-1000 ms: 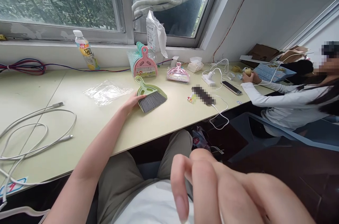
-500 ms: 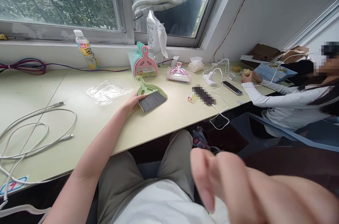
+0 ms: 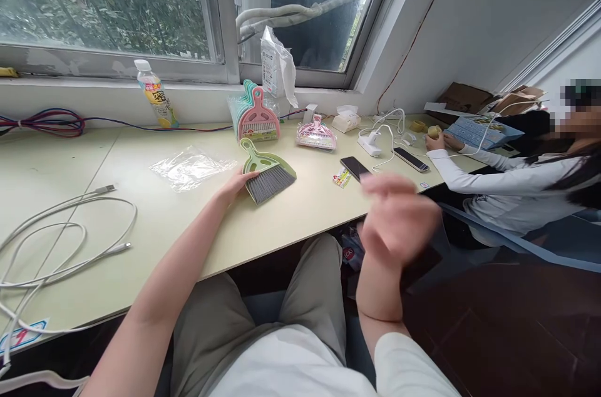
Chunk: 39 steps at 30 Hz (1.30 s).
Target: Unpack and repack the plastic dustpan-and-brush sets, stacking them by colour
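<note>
Right fingers (image 3: 390, 184) blurred (badly); dark phone (image 3: 354, 166) partly hidden behind them.

The pale table (image 3: 282, 225) carries white cables (image 3: 123, 247) near left, a clear plastic bag (image 3: 192, 168) and green dustpan (image 3: 253, 161) farther right, a pink dustpan (image 3: 258, 114) far, what seems a tissue pack (image 3: 346, 121), and at right a dark phone (image 3: 353, 166).

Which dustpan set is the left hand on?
The green dustpan set with grey bristles: the left hand is at its edge. The pink-fronted stack and small pink set sit farther back, untouched.
</note>
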Tool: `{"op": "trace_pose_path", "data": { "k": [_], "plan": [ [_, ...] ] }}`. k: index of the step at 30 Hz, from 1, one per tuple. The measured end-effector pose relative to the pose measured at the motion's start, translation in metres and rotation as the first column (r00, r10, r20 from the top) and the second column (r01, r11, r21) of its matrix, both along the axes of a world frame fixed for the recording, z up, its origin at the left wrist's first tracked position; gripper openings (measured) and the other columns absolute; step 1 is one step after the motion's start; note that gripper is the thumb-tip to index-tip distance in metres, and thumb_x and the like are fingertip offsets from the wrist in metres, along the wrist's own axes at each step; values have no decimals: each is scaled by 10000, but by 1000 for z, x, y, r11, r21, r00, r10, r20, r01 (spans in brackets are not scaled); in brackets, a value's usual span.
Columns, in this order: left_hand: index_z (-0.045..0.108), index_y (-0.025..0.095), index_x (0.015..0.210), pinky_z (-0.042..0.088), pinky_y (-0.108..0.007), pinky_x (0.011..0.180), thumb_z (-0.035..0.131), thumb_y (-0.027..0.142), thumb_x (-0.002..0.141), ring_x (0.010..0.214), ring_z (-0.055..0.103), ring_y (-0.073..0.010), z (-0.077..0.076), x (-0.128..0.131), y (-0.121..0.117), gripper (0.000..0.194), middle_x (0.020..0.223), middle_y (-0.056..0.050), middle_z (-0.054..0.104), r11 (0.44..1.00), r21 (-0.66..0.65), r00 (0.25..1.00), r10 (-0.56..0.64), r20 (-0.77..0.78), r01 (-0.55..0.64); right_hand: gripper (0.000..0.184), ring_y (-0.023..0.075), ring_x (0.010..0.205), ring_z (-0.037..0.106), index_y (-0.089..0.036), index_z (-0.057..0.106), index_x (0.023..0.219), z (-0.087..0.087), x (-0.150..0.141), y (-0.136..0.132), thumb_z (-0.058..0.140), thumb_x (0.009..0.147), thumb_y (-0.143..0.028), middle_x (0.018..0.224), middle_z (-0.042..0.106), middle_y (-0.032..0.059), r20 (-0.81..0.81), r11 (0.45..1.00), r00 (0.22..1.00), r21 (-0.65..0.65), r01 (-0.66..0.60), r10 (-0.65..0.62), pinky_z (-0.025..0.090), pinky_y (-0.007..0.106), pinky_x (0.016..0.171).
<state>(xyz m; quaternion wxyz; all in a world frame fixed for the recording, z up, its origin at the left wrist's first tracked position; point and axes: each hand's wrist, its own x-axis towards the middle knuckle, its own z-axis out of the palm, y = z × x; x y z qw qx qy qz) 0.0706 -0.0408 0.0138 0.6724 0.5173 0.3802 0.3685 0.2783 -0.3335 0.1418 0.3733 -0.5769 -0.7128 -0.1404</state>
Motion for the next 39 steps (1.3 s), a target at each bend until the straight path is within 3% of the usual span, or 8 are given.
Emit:
{"op": "trace_pose_path", "data": {
  "k": [3,6,9,12,21,27,32,39],
  "plan": [
    [608,224,1174,565,-317,856,757,253,756,1011,671,-230,-2,0,1,444,1114,-81,687,1000,-4,1000,14,19,-14,423,321,1399,406,-296,519,1359,-40,53,72,368,995,-451,1436,521,101,-8,958,961,-84,274,-276,350,549,1123],
    [619,219,1158,565,-316,833,761,254,746,990,674,-228,-6,0,4,438,1104,-86,686,1000,10,999,28,34,-28,562,304,1512,226,-162,413,1481,-91,102,112,295,1010,-445,1583,374,149,121,829,916,-393,397,-382,219,547,1198],
    [624,219,1153,563,-324,848,770,253,730,1011,673,-234,-7,1,6,449,1115,-87,686,999,22,999,24,49,-25,651,295,1540,159,-104,305,1546,-128,123,116,270,1013,-475,1628,275,167,170,693,929,-624,360,-329,148,553,1221],
    [624,211,1138,557,-335,875,770,245,723,1033,668,-245,-5,1,5,441,1113,-87,690,999,12,999,38,30,-38,656,299,1539,170,-150,274,1568,-140,111,102,270,1013,-501,1640,247,141,135,668,955,-690,281,-263,137,572,1219],
    [618,190,1130,559,-349,879,752,237,729,953,675,-220,-11,2,6,426,1063,-82,695,998,13,997,61,50,-61,567,302,1390,449,-275,439,1483,-132,16,46,545,959,-461,1455,549,113,178,856,961,-508,-96,214,15,572,1233],
    [612,185,1119,564,-345,879,731,227,742,952,677,-215,-14,1,11,397,1041,-80,688,996,-9,990,94,102,-94,337,198,943,675,-321,670,1191,-142,-8,35,457,992,-151,937,717,16,193,938,953,-305,-167,232,317,486,1177],
    [603,177,1104,586,-317,804,715,208,752,890,678,-197,-16,-3,16,371,1008,-71,687,993,-46,980,115,165,-109,179,128,735,642,-313,746,965,-106,-13,37,581,969,-244,778,693,-46,31,898,912,-191,-396,408,432,398,1063],
    [578,175,1127,585,-278,714,729,183,764,818,679,-157,-15,-6,13,394,1019,-56,683,997,-40,968,73,239,-65,244,245,1167,628,-324,745,1092,-46,-7,137,538,976,-265,1163,730,24,-192,977,981,214,24,18,399,488,1076]
  ]
}}
